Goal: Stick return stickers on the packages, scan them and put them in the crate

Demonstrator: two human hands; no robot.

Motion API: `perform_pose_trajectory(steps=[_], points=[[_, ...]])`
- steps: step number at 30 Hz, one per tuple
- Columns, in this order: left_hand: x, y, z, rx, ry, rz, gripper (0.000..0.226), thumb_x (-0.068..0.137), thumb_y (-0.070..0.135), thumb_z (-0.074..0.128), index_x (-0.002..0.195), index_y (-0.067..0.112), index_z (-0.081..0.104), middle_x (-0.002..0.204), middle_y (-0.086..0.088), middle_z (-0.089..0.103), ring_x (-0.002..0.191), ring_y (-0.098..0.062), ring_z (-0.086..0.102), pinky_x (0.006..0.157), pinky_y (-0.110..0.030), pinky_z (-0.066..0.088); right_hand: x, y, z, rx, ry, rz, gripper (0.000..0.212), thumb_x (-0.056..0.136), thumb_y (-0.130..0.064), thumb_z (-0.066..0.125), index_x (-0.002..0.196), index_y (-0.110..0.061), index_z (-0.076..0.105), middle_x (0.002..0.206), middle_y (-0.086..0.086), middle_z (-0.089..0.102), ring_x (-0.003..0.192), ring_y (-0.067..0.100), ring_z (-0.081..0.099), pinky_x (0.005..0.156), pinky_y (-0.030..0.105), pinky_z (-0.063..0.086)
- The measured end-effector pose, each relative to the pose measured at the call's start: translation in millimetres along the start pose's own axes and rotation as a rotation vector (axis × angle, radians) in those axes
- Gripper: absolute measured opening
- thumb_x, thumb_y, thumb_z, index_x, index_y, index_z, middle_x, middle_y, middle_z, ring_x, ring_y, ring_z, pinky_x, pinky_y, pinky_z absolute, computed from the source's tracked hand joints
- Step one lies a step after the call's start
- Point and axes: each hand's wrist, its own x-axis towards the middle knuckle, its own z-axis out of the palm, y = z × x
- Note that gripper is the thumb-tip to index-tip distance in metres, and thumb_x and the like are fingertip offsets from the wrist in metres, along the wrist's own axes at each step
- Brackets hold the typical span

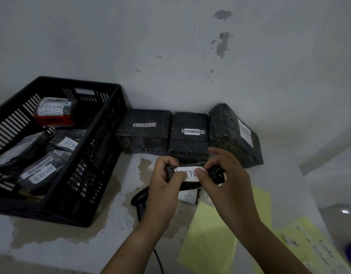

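A small black package is held above the table between both hands. A white RETURN sticker lies on its top face. My left hand grips the package's left end, thumb on the sticker. My right hand holds the right end, and its thumb presses the sticker down. The black crate at the left holds several packages marked RETURN. Partly hidden under my left wrist, a black scanner lies on the table.
Three black wrapped packages with barcode labels stand against the wall behind my hands. Yellow backing sheets lie at the lower right, one with sticker remnants. The scanner's cable runs toward me. The table surface is stained.
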Motion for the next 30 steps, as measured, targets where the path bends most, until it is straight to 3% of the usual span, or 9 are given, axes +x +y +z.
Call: perform_pose_trajectory(steps=[3, 6, 9, 13, 16, 19, 23, 26, 30], points=[[0.8, 1.2, -5.5, -0.072, -0.028, -0.005, 0.023, 0.097, -0.004, 0.051, 0.097, 0.019, 0.054, 0.097, -0.01, 0.054, 0.086, -0.021, 0.06, 0.071, -0.029, 0.053, 2.0, -0.8, -2.5, 0.261, 0.04, 0.199, 0.042, 0.084, -0.018, 0.076, 0.116, -0.026, 0.051, 0.109, -0.016, 0.059, 0.097, -0.01, 0.059, 0.072, 0.006, 0.048], [-2.0, 5.4, -2.6, -0.092, -0.072, 0.022, 0.023, 0.099, -0.002, 0.05, 0.098, 0.02, 0.055, 0.101, -0.001, 0.058, 0.088, -0.012, 0.062, 0.074, -0.027, 0.053, 2.2, -0.5, -1.2, 0.471, -0.066, 0.36, 0.049, 0.089, -0.025, 0.068, 0.132, -0.029, 0.045, 0.121, -0.018, 0.058, 0.1, -0.011, 0.061, 0.075, 0.014, 0.055], [-2.4, 3.4, -0.8, 0.051, -0.054, 0.071, 0.007, 0.102, 0.017, 0.057, 0.106, 0.021, 0.053, 0.109, 0.006, 0.06, 0.093, -0.001, 0.061, 0.081, -0.02, 0.051, 0.4, -1.3, 0.1, 0.475, -0.136, 0.357, 0.04, 0.083, -0.038, 0.068, 0.12, -0.03, 0.056, 0.104, -0.019, 0.064, 0.09, 0.003, 0.068, 0.067, 0.025, 0.06], [2.0, 0.1, -6.0, 0.193, -0.117, -0.079, 0.032, 0.095, 0.056, 0.051, 0.113, 0.029, 0.051, 0.109, 0.001, 0.066, 0.093, -0.012, 0.069, 0.077, -0.027, 0.058, -0.4, 2.0, 0.5, 0.432, -0.079, 0.279, 0.017, 0.089, -0.022, 0.071, 0.102, -0.023, 0.06, 0.091, -0.008, 0.066, 0.08, 0.012, 0.068, 0.062, 0.024, 0.058], [-1.9, -0.6, -6.2, 0.201, -0.152, -0.091, 0.038, 0.102, 0.055, 0.035, 0.109, 0.027, 0.059, 0.091, -0.002, 0.071, 0.077, -0.014, 0.07, 0.071, -0.03, 0.057, -2.8, 6.4, 0.8, 0.438, -0.099, 0.296, 0.01, 0.095, -0.019, 0.062, 0.104, -0.024, 0.058, 0.094, -0.01, 0.065, 0.083, 0.006, 0.067, 0.063, 0.022, 0.057], [-5.9, -2.3, -4.9, 0.187, -0.127, -0.092, 0.043, 0.105, 0.055, 0.027, 0.111, 0.029, 0.061, 0.087, -0.005, 0.068, 0.074, -0.014, 0.063, 0.072, -0.031, 0.053, -6.6, 13.2, -0.4, 0.43, -0.185, 0.278, 0.013, 0.098, -0.03, 0.053, 0.111, -0.027, 0.054, 0.096, -0.018, 0.064, 0.084, 0.01, 0.067, 0.067, 0.032, 0.06], [-8.9, -1.8, 0.0, 0.24, -0.12, -0.07, 0.03, 0.099, 0.056, 0.047, 0.112, 0.032, 0.058, 0.081, 0.004, 0.063, 0.068, -0.002, 0.059, 0.066, -0.019, 0.049, -9.1, 18.9, -2.6, 0.325, -0.219, 0.304, 0.034, 0.08, -0.057, 0.062, 0.108, -0.041, 0.049, 0.09, -0.02, 0.061, 0.076, 0.011, 0.067, 0.066, 0.03, 0.058], [-12.0, -4.8, 7.2, 0.29, -0.099, -0.034, 0.019, 0.105, 0.043, 0.046, 0.115, 0.031, 0.056, 0.089, 0.003, 0.066, 0.069, 0.001, 0.058, 0.065, -0.014, 0.047, -6.7, 24.2, -4.2, 0.328, -0.199, 0.3, 0.021, 0.088, -0.045, 0.066, 0.101, -0.043, 0.05, 0.086, -0.012, 0.065, 0.07, 0.01, 0.068, 0.063, 0.029, 0.057], [-13.3, -9.2, 11.7, 0.308, -0.079, -0.047, 0.02, 0.109, 0.037, 0.038, 0.116, 0.029, 0.054, 0.089, 0.004, 0.063, 0.069, 0.002, 0.055, 0.065, -0.013, 0.045, -0.4, 29.8, -10.5, 0.391, -0.272, 0.266, 0.011, 0.098, -0.027, 0.057, 0.105, -0.034, 0.051, 0.093, -0.008, 0.065, 0.07, 0.009, 0.067, 0.059, 0.02, 0.053]])
